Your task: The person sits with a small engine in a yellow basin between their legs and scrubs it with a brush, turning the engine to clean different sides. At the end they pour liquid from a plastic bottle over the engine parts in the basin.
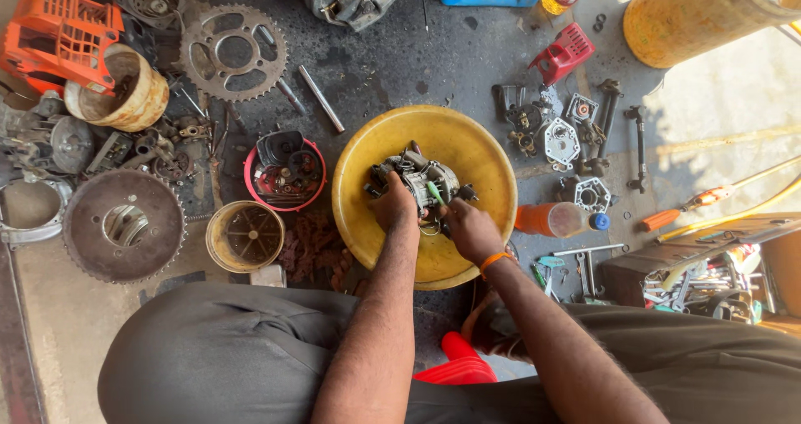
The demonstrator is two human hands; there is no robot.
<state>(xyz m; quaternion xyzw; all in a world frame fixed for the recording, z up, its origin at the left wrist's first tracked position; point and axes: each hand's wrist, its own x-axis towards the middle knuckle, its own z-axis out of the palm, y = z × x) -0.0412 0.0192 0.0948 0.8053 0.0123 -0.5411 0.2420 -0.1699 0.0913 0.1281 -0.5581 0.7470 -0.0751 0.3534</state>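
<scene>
A grimy grey metal carburettor-like part [421, 178] rests inside a wide yellow basin [467, 144] on the oily floor. My left hand [394, 207] grips its near left side. My right hand [469, 228], with an orange band on the wrist, holds its near right side, close to a small green piece sticking out of the part. Both forearms reach in from the bottom of the view over my dark trousers.
Two large sprockets [234, 53] [123, 224], a red bowl of small parts [285, 174], a cream cup [245, 236] and an orange engine cover [54, 32] lie left. Loose metal parts [561, 140], an orange bottle [552, 219], spanners [584, 261] and a toolbox [709, 278] lie right.
</scene>
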